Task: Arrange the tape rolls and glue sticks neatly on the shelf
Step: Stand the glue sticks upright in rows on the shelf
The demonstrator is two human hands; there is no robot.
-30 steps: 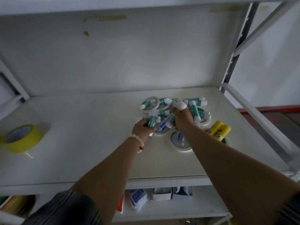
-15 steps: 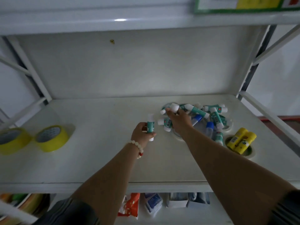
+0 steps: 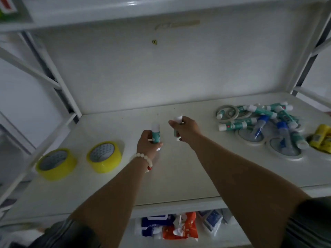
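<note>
My left hand (image 3: 147, 144), with a bead bracelet at the wrist, grips a green-and-white glue stick (image 3: 155, 133) upright over the middle of the white shelf (image 3: 179, 176). Just to its right, my right hand (image 3: 186, 129) holds a second green glue stick (image 3: 177, 122), also roughly upright. A jumbled pile of green glue sticks (image 3: 238, 124), blue-capped glue bottles (image 3: 259, 125) and flat white tape rolls (image 3: 227, 113) lies at the shelf's right end, with yellow glue sticks (image 3: 321, 137) at the far right. Two yellow tape rolls (image 3: 103, 159) (image 3: 56, 163) lie flat on the left.
A slanted white frame bar (image 3: 59, 83) and uprights border the shelf on the left, another upright (image 3: 304, 72) on the right. An upper shelf (image 3: 161, 9) hangs overhead. Packets in blue, white and orange (image 3: 179, 228) sit on the lower shelf.
Both hands have left the pile at the right and moved left to mid-shelf, each carrying a green glue stick. The view has swung left, showing both yellow tape rolls.
</note>
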